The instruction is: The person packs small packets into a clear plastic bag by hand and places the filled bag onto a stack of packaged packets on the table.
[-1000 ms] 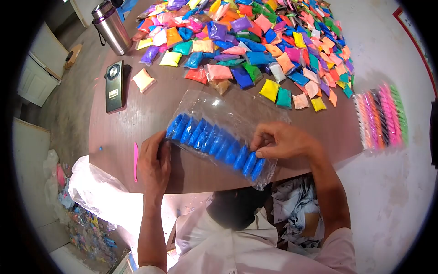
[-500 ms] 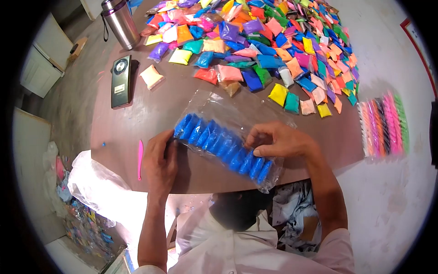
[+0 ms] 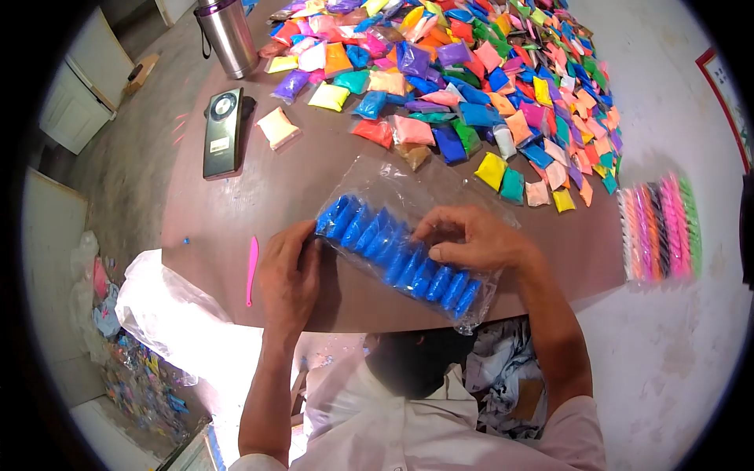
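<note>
A clear plastic bag lies near the table's front edge, with a slanting row of several small blue packets inside. My left hand is at the row's left end, its curled fingers closed on the bag's edge. Over the middle of the row, my right hand has its thumb and forefinger apart, the fingertips close above or touching the bag; contact is unclear. Nothing shows between those fingers. A pink plastic stick lies just left of my left hand.
A big heap of colourful packets covers the table's far side. At far left stand a steel flask and a phone-like dark device, near a pale packet. Bundled twisted coloured sticks lie at right.
My right thumb has moved off the packets toward the upper left, and its gap from the forefinger is wider. My left hand stays at the row's end. The view has shifted slightly.
</note>
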{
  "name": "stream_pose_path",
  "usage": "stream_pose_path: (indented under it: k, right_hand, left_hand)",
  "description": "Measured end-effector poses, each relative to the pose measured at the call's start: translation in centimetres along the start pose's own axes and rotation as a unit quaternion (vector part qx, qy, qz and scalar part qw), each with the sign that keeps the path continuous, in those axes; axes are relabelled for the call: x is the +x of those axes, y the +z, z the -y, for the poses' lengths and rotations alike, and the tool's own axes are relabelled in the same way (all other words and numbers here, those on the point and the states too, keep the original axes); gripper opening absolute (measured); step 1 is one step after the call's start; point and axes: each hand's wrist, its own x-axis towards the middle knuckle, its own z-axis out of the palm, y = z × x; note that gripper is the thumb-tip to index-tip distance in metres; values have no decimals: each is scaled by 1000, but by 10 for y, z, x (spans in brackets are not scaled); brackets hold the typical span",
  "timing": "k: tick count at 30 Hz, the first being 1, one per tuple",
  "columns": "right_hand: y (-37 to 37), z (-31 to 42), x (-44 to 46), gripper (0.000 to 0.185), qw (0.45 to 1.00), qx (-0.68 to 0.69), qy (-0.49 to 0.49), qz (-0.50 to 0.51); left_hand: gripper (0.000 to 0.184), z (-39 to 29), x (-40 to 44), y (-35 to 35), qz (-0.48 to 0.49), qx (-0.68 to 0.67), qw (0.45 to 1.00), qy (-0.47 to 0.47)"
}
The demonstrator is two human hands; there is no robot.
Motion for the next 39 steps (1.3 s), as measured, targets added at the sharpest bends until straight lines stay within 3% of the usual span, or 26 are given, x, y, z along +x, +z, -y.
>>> stream_pose_path:
  k: [5, 9, 12, 21, 23, 33, 35, 39]
  right_hand:
    - [-3, 3, 1, 47, 997, 22, 4, -78]
    - [-6, 12, 12, 47, 997, 34, -4, -66]
    - [-7, 13, 18, 50, 998, -29, 58, -5]
    - [-5, 13, 30, 51, 996, 64, -28, -60]
    - [-3, 34, 32, 55, 1000, -9, 17, -6]
    - [-8, 25, 43, 54, 998, 54, -29, -22]
    - [-7, 27, 52, 53, 997, 34, -46, 50]
    - [-4, 28, 57, 54, 998, 15, -15, 60]
  left_hand:
    - [26, -2, 2, 1, -6, 9, 1000, 5]
    - [26, -2, 2, 0, -10, 2, 1000, 3]
    - [27, -2, 1, -1, -6, -2, 1000, -1]
    - [27, -3, 3, -1, 0, -1, 1000, 0]
    - [27, -4, 3, -1, -2, -3, 1000, -3]
    - [27, -4, 3, -2, -4, -12, 1000, -11]
    - [27, -5, 3, -2, -6, -15, 1000, -9]
    - [27, -3, 4, -2, -8, -21, 1000, -6]
